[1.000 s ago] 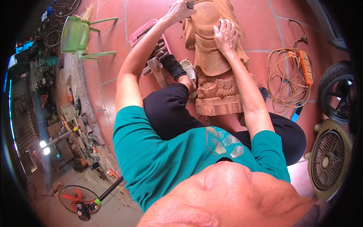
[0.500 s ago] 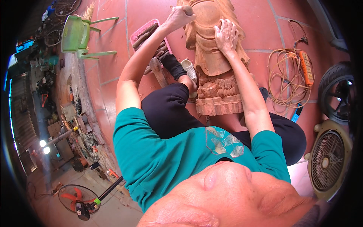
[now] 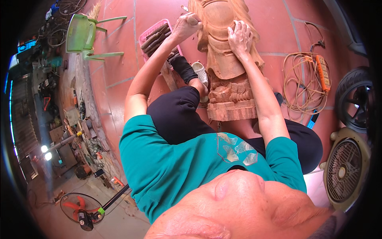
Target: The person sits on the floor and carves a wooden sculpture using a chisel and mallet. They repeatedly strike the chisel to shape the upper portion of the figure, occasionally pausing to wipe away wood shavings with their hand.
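Note:
A carved reddish-brown wooden statue lies lengthwise on the floor between my legs, its rough-cut base nearest me. My left hand is closed beside the statue's far left edge, round a wooden-handled tool. Only the rounded handle end shows clearly; the working end is hidden, so its exact kind cannot be told. My right hand lies on the statue's right side, palm down and fingers stretched out, with nothing held in it.
A pink basket holds several wooden-handled tools on the left. Further left stands a green plastic chair. To the right are an orange power strip with a coiled cord, a black wheel and a box fan.
My left hand has shifted slightly nearer and to the left, with the wooden-handled tool still in it. My right hand stays on the statue. The view has shifted slightly.

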Demonstrator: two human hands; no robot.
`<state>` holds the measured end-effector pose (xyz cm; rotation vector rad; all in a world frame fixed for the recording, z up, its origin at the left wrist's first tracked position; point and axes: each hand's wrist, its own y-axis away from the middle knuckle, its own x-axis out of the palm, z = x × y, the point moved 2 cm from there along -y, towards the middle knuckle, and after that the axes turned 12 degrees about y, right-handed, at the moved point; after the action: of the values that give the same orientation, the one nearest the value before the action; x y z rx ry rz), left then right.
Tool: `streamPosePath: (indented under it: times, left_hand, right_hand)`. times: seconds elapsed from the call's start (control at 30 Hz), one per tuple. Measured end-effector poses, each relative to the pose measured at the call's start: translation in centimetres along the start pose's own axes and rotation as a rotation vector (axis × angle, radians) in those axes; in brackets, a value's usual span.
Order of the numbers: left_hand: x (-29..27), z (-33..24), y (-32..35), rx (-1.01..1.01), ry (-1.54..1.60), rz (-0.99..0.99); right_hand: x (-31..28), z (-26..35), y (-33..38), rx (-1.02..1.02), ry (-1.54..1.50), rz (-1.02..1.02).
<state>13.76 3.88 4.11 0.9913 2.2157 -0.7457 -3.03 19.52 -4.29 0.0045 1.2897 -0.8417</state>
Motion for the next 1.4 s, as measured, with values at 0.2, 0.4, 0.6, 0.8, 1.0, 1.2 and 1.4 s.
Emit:
streamPosePath:
  times: [0.2, 0.4, 0.6, 0.8, 1.0, 1.2, 1.4]
  left_hand:
    - [-0.6, 1.5, 0.2, 0.202, -0.037, -0.119]
    - [1.0, -0.6, 3.0, 0.237, 0.009, -0.042]
    - [0.6, -0.5, 2.9, 0.3, -0.027, 0.003]
    - [1.8, 0.3, 3.2, 0.296, -0.064, 0.017]
    - [1.0, -0.2, 3.8, 0.234, -0.07, 0.108]
    - [0.7, -1.0, 2.2, 0.299, -0.015, 0.011]
    - [1.9, 0.3, 4.0, 0.269, -0.056, -0.024]
  right_hand:
    - [-0.2, 0.7, 0.1, -0.021, -0.017, -0.009]
    - [-0.2, 0.0, 0.0, -0.011, 0.003, 0.008]
    - [-0.1, 0.3, 0.1, -0.006, -0.01, 0.024]
    - [-0.1, 0.3, 0.2, -0.009, -0.004, 0.01]
    - [-0.1, 0.3, 0.0, -0.002, -0.017, 0.017]
    - [0.0, 0.2, 0.1, -0.011, 0.004, 0.001]
    - [-0.3, 0.4, 0.0, -0.003, 0.002, 0.013]
